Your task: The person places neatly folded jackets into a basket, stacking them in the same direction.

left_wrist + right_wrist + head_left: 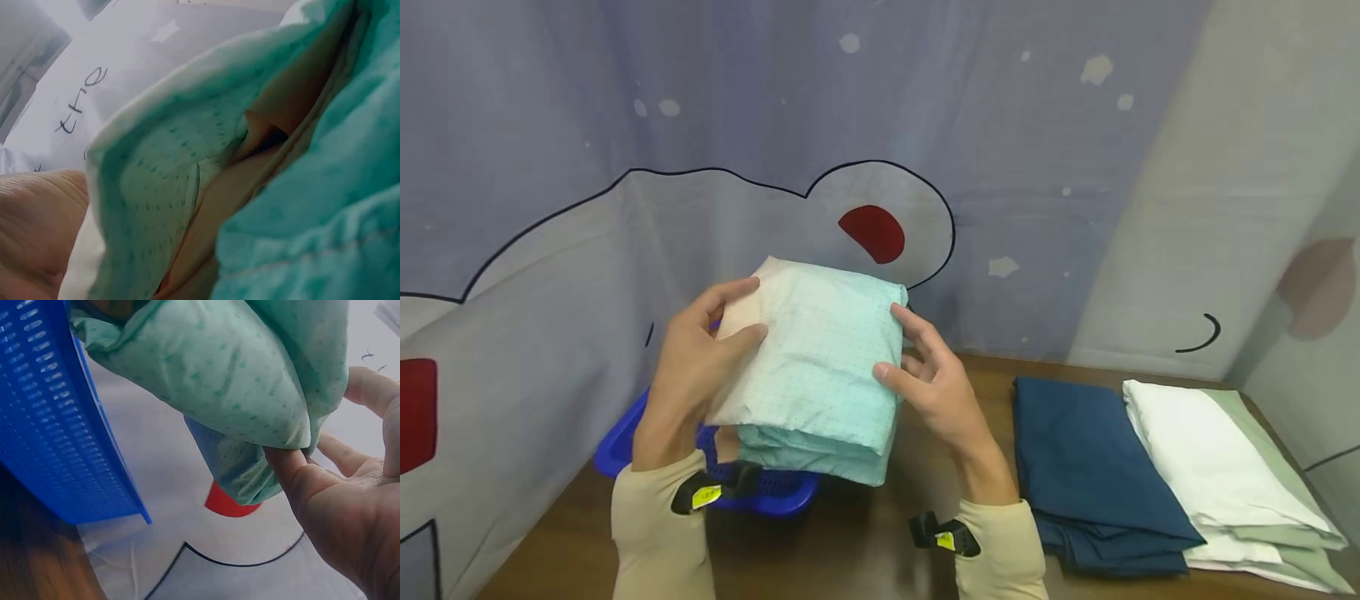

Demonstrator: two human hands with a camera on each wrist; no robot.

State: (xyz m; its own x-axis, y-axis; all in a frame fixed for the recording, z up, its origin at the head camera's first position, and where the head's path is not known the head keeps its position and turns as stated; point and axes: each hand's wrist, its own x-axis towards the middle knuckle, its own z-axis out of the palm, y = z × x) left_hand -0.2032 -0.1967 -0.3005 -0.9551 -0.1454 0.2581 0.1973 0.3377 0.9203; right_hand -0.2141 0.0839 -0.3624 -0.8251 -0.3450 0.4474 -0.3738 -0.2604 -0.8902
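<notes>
A folded cloth (pixel 820 350), fading from cream at the left to mint green with small dots, is held up between both hands in the head view. My left hand (pixel 688 367) grips its left edge, thumb on the near face. On the opposite edge my right hand (pixel 936 392) holds it with thumb and fingers. From the right wrist, fingers (pixel 290 467) show tucked into the folds of the cloth (pixel 212 375). The left wrist view looks into its open layers (pixel 169 169), with tan fabric (pixel 231 194) inside.
A blue plastic basket (pixel 782 498) stands on the brown wooden table (pixel 842 554) under the cloth. To the right lie a folded navy cloth (pixel 1090 458) and a folded white and sage-green cloth (pixel 1210 458). A printed curtain (pixel 1015 167) hangs behind the table.
</notes>
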